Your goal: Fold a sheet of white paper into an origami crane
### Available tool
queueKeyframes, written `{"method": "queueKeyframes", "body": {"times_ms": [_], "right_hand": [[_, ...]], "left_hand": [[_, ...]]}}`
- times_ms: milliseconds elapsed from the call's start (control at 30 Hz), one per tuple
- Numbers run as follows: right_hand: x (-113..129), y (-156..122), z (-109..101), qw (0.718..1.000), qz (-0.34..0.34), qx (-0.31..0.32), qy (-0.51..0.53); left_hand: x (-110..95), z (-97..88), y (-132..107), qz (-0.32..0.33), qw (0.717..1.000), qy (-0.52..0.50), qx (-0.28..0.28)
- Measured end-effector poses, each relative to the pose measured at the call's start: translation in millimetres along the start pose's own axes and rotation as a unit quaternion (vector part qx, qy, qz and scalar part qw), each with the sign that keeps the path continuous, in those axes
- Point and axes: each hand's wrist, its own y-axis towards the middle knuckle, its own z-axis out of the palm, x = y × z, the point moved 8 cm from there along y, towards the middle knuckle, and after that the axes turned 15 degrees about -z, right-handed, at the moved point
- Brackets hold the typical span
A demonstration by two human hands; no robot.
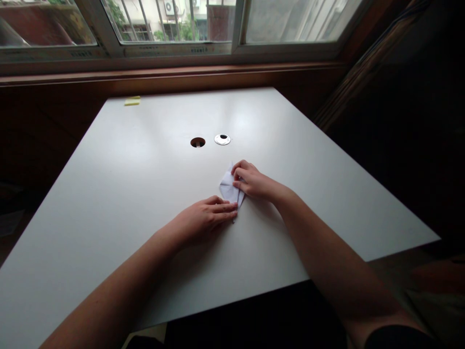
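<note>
A small sheet of folded white paper [227,186] lies on the white table, with creases and overlapping layers showing. My left hand [212,213] rests at its near corner, fingers stretched out flat and the tips touching the paper. From the right, my right hand [249,180] pinches the paper's right edge between thumb and curled fingers. Part of the paper's right side is hidden under that hand.
The white table [138,194] has a round cable hole [198,142] and a round metal grommet [222,139] beyond the paper. A yellow sticky pad [132,101] lies at the far left edge. A window [170,24] stands behind.
</note>
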Motion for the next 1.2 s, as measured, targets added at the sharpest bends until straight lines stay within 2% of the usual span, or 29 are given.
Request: {"method": "queueKeyframes", "body": {"times_ms": [767, 1200], "right_hand": [[-1.5, 0.1, 0.8, 1.000, 0.006, 0.004, 0.009], [-2.6, -0.3, 1.7, 1.000, 0.013, 0.014, 0.003]], "left_hand": [[-4.5, -4.4, -0.8, 0.010, 1.000, 0.010, 0.018], [-2.5, -6.5, -3.2, -0.002, 0.999, -0.030, 0.041]]}}
